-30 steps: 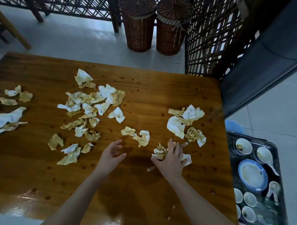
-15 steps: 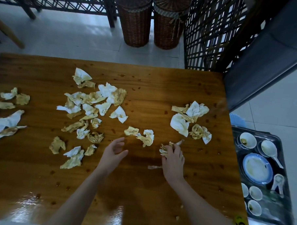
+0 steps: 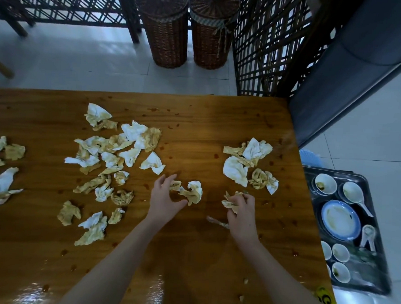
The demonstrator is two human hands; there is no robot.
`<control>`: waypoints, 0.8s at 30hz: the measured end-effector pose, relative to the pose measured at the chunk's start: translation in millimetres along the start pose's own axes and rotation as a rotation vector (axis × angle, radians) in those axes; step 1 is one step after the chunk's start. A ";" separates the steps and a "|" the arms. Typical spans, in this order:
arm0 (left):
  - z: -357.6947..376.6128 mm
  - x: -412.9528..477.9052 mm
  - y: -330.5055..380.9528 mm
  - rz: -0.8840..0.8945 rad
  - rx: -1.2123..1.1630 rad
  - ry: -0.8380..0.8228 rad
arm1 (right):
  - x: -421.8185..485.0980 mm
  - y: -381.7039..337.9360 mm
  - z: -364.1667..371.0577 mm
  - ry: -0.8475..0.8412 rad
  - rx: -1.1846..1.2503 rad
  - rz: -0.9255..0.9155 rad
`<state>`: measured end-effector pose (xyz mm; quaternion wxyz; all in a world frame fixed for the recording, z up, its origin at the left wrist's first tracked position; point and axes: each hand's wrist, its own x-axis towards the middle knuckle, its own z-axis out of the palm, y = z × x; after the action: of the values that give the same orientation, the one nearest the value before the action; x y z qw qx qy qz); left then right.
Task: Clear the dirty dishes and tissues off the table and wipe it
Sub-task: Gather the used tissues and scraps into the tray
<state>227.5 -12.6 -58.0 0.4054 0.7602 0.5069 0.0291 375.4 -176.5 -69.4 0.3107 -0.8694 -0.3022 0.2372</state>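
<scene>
Stained, crumpled tissues lie scattered over the wooden table (image 3: 195,133). My right hand (image 3: 243,211) is closed around a wad of soiled tissues (image 3: 229,200) near the table's middle right. My left hand (image 3: 164,196) has its fingers spread and curled at a small tissue clump (image 3: 193,191), thumb and fingers on either side of it, touching its left part. A larger heap of tissues (image 3: 116,152) covers the left half. Another pile (image 3: 247,163) sits beyond my right hand. A thin scrap (image 3: 216,221) lies by my right wrist.
A dark tray (image 3: 373,269) with dirty bowls, spoons and a blue-rimmed plate (image 3: 340,220) stands low beside the table's right edge. Two wicker baskets (image 3: 166,28) and a lattice screen stand beyond the far edge. Sauce spots dot the tabletop.
My right hand gathered the tissues under it into its grip and lifted slightly. My left hand moved forward and right to the small clump.
</scene>
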 end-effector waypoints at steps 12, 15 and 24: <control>42.3 24.2 20.9 0.120 0.332 -0.206 | -15.2 29.2 -45.4 0.141 0.007 0.054; 45.2 22.0 24.1 0.151 0.361 -0.170 | -20.5 36.3 -50.9 0.162 0.012 0.115; 58.6 4.1 57.1 0.286 0.322 -0.135 | -39.5 60.7 -87.4 0.213 0.044 0.144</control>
<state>298.9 -52.8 -61.9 0.3035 0.8795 0.3636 -0.0459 422.9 -275.6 -41.3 0.3421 -0.9022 -0.1992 0.1714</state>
